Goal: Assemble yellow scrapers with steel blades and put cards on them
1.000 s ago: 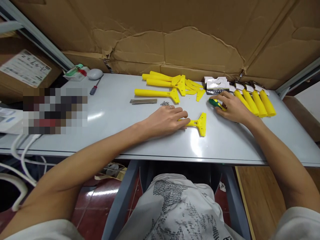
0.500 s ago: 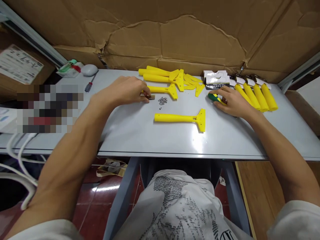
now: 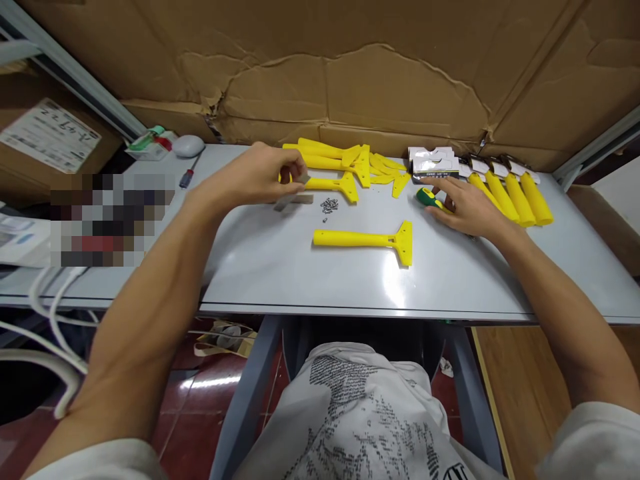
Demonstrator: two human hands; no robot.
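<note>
My left hand [image 3: 273,175] pinches a small thin metal blade [image 3: 305,179] between thumb and fingers, just above the table. Below it, more flat metal blades [image 3: 303,199] lie on the surface, partly hidden by the hand. My right hand [image 3: 465,205] rests on the table with its fingers curled round the green and yellow handle of a screwdriver [image 3: 427,197]; its shaft is mostly covered. Between the hands lies a yellow scraper handle [image 3: 355,239], its wide head to the right. A small heap of screws [image 3: 329,205] sits behind it.
More yellow scraper handles [image 3: 325,162] and loose yellow plates [image 3: 387,177] lie at the back. White-and-black small boxes [image 3: 434,165] stand beside several scrapers with yellow grips [image 3: 520,197] on the right. Another screwdriver [image 3: 187,176] lies far left. A cardboard wall [image 3: 360,87] closes the back.
My left hand has lifted a little from the table with a blade in its fingertips, uncovering blades beneath. My right hand stays at the screwdriver. The view has shifted slightly.
</note>
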